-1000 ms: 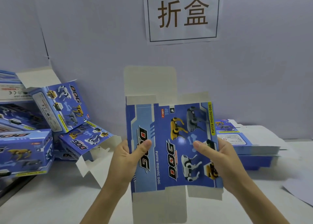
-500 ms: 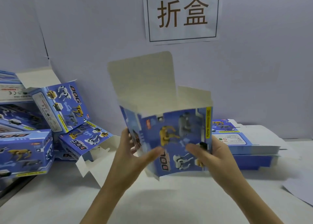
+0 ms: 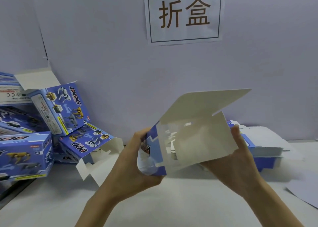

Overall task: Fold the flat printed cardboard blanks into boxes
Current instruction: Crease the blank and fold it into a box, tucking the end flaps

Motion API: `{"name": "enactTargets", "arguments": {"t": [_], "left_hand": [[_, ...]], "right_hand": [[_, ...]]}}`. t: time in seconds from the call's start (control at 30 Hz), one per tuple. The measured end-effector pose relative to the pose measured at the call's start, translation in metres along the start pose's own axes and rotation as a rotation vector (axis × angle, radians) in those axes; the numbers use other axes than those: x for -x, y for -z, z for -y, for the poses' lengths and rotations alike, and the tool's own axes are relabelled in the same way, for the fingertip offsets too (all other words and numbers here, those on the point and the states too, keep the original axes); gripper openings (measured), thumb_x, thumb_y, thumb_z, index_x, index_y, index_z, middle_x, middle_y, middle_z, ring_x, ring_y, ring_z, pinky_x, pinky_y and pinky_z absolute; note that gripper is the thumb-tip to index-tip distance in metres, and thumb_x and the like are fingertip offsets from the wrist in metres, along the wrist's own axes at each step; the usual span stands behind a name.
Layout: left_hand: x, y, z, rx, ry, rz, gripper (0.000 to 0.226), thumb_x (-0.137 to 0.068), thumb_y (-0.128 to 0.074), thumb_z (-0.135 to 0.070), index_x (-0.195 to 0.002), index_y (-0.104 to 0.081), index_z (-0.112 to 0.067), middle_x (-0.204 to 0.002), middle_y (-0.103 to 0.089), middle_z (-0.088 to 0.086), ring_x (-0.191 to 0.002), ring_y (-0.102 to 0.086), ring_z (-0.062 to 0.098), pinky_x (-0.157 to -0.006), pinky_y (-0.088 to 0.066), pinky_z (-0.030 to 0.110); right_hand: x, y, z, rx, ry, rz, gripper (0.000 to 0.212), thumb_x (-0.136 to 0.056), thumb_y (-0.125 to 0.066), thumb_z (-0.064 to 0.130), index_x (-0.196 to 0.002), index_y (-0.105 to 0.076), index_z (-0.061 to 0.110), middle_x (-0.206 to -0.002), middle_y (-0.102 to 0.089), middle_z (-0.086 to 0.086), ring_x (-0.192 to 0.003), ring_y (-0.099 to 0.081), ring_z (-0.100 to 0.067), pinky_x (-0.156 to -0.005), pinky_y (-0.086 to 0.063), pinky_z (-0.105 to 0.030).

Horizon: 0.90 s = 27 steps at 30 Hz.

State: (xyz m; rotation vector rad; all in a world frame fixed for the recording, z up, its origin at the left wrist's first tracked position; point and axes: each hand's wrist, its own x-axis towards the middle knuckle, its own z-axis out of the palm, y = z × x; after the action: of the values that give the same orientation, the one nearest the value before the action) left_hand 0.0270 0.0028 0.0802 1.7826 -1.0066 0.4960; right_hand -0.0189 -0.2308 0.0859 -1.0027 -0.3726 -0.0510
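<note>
Bottom of the frame, two bare forearms reach up over the pale surface (image 3: pixel 154 206). Centre frame, both hands are on the job. The left hand (image 3: pixel 134 161) grips the half-formed box (image 3: pixel 203 140) by its blue printed left side, fingers (image 3: pixel 144 132) curled over the top of that wall, thumb tucked under the bottom corner. The right hand (image 3: pixel 235 163) cradles the lower right corner, palm beneath, thumb standing up along the edge of a white side panel. So both sets of fingers are closed on cardboard. The box is off the surface and tilted, open end toward the camera, plain white inside showing. A long white flap (image 3: pixel 206 103) juts up and to the right from its top. It is blurred inside the box, so I cannot tell how the inner tabs sit.

At the lower right edge, a loose pale sheet (image 3: pixel 304 192) lies on the surface. Just behind the right hand, mid right, sits the stack of flat blanks (image 3: pixel 265 146). Over on the left is a pile of folded boxes (image 3: pixel 25 151), blue, printed with robot dogs. One open box (image 3: pixel 86 140) lies with its end flaps spread toward the centre, and a tilted box (image 3: pixel 63 109) leans above it. Behind it all is the grey-lilac wall (image 3: pixel 111 54), and at top centre a white sign (image 3: pixel 184 15) with two brown characters in a dark frame.
</note>
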Motion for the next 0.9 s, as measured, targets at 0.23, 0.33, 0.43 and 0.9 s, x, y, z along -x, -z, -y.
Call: {"name": "enactTargets", "arguments": {"t": [0.23, 0.33, 0.43, 0.9], "left_hand": [[0.000, -0.006, -0.006, -0.130, -0.098, -0.007, 0.079, -0.054, -0.081, -0.025, -0.123, -0.042, -0.037, -0.112, -0.057, -0.025, -0.099, -0.058, -0.002, -0.075, -0.042, 0.001], [-0.001, -0.005, -0.003, -0.186, -0.118, -0.017, 0.086, -0.055, -0.084, -0.022, -0.125, -0.039, -0.044, -0.113, -0.055, -0.023, -0.102, -0.057, 0.000, -0.075, -0.042, 0.001], [-0.001, 0.001, 0.001, -0.155, -0.043, -0.071, 0.087, -0.057, -0.089, -0.026, -0.127, -0.040, -0.040, -0.119, -0.053, -0.023, -0.109, -0.055, -0.002, -0.080, -0.041, 0.001], [-0.008, -0.010, 0.001, 0.268, 0.294, 0.197, 0.131, -0.038, -0.064, -0.092, -0.148, -0.015, -0.043, -0.156, -0.020, -0.021, -0.135, -0.037, -0.002, -0.089, -0.049, 0.017]], "right_hand": [[0.004, -0.002, 0.000, 0.234, 0.044, -0.190, 0.026, -0.071, -0.076, 0.033, -0.096, -0.077, 0.024, -0.099, -0.073, -0.002, -0.087, -0.069, -0.014, -0.069, -0.056, -0.028], [0.001, 0.001, -0.003, 0.705, -0.042, -0.463, 0.013, -0.091, -0.058, 0.025, -0.085, -0.066, 0.015, -0.092, -0.065, -0.006, -0.086, -0.061, -0.020, -0.085, -0.052, -0.046], [0.003, -0.006, 0.000, 0.823, -0.081, -0.369, 0.022, -0.095, -0.054, 0.028, -0.082, -0.069, 0.019, -0.082, -0.067, 0.002, -0.077, -0.064, -0.009, -0.071, -0.056, -0.027], [-0.004, -0.017, -0.010, 1.099, 0.148, -0.610, 0.032, -0.096, -0.044, 0.013, -0.065, -0.035, 0.009, -0.061, -0.036, -0.004, -0.060, -0.031, -0.020, -0.055, -0.028, -0.033]]}}
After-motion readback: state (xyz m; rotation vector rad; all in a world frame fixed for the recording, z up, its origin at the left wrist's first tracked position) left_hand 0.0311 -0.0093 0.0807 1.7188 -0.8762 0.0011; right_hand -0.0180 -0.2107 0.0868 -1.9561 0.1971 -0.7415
